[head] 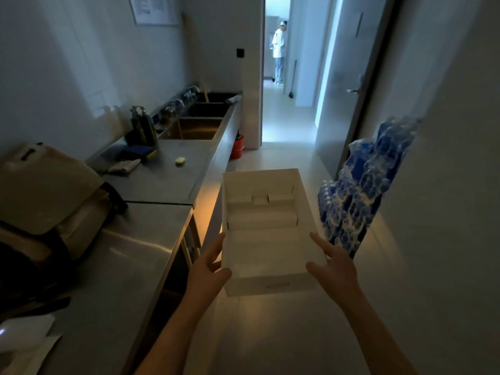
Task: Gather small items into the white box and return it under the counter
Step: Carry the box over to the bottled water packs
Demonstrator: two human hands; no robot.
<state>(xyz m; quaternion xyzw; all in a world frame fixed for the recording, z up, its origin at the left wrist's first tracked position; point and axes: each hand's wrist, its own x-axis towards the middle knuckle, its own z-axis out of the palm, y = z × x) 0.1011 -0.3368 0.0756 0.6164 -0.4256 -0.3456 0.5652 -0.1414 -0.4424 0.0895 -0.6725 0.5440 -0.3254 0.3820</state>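
**Q:** Where is the box?

**A:** The white box (266, 234) is open-topped and sits between my two hands, held up over the pale floor (270, 334). My left hand (209, 266) presses its left wall, thumb on the near corner. My right hand (334, 262) grips the right wall, fingers spread along the rim. So my hands are apart, clamped on the box from both sides.

**Q:** What is inside?

**A:** White cardboard dividers at the far end; the near part looks bare.

**Q:** And around your hands?

**A:** Left of my left hand runs a steel counter (130, 255). A beige and black bag (51, 201) lies on it, further left. Beyond my hands on the counter are a small yellow soap-like lump (180, 161), a blue and yellow sponge (140, 152) and a sink (193, 128). Right of my right hand, shrink-wrapped packs of blue-labelled bottles (362, 190) are stacked against the wall. Far ahead, through a doorway, a person in white (278, 52) stands.
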